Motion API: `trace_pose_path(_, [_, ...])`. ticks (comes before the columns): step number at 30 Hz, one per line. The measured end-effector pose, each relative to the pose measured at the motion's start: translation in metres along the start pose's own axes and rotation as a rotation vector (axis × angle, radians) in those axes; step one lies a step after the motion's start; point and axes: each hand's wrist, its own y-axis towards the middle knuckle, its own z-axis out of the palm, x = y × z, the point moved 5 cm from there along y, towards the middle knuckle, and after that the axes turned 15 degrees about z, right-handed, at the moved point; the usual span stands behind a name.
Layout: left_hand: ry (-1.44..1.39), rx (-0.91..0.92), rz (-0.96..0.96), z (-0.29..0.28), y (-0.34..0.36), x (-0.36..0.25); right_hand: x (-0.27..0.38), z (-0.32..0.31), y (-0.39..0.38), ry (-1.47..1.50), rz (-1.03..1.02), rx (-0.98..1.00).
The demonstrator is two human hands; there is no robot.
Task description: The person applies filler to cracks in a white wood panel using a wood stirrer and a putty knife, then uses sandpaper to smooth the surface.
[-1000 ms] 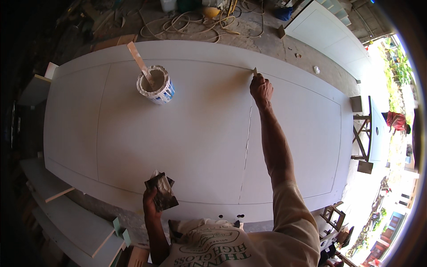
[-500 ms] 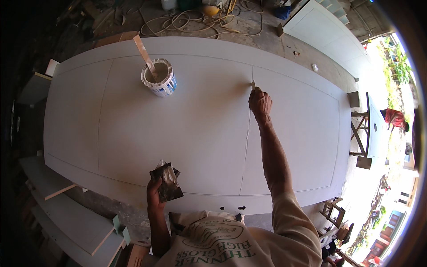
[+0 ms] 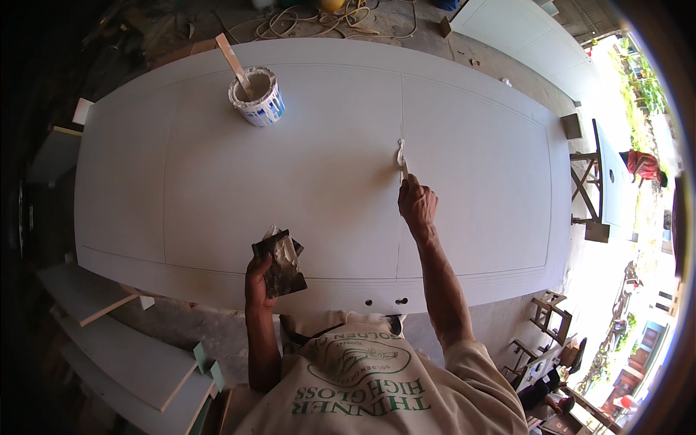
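My right hand (image 3: 418, 203) is closed on a putty knife (image 3: 406, 171), its blade at a vertical groove in a large white panel (image 3: 290, 167), where a dab of white filler (image 3: 401, 148) shows. My left hand (image 3: 259, 275) grips dark spreader plates (image 3: 286, 272) loaded with pale filler, over the panel's near part. A tub (image 3: 267, 109) of filler with blue markings stands on the far left of the panel, a wooden stick (image 3: 229, 54) standing slanted in it. Thin grooves frame the panel, and two dark holes (image 3: 401, 301) pierce its near edge.
Coiled hoses (image 3: 341, 22) lie behind the panel. Another white panel (image 3: 507, 40) is at back right; stacked boards (image 3: 138, 355) are at lower left. Beyond a trestle with a board (image 3: 612, 181), a person in red (image 3: 641, 167) bends in bright light. Another person (image 3: 551, 402) is at lower right.
My right hand has drawn the knife down along the groove toward me, and more filler shows at its blade. My left hand with the plates and the panel's edges sit higher in view.
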Motion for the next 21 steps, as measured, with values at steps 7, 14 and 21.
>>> trace_pose_path(7, [0.052, 0.059, -0.042, 0.015, 0.002, 0.007, -0.023, -0.014, -0.096, 0.001, 0.044, 0.053])
trace_pose_path(14, [0.092, 0.128, -0.092, 0.02, 0.002, 0.018, -0.044, -0.03, -0.182, 0.059, 0.052, 0.05])
trace_pose_path(21, [0.074, 0.18, -0.129, 0.021, 0.0, 0.024, -0.053, -0.04, -0.24, 0.092, 0.084, 0.064])
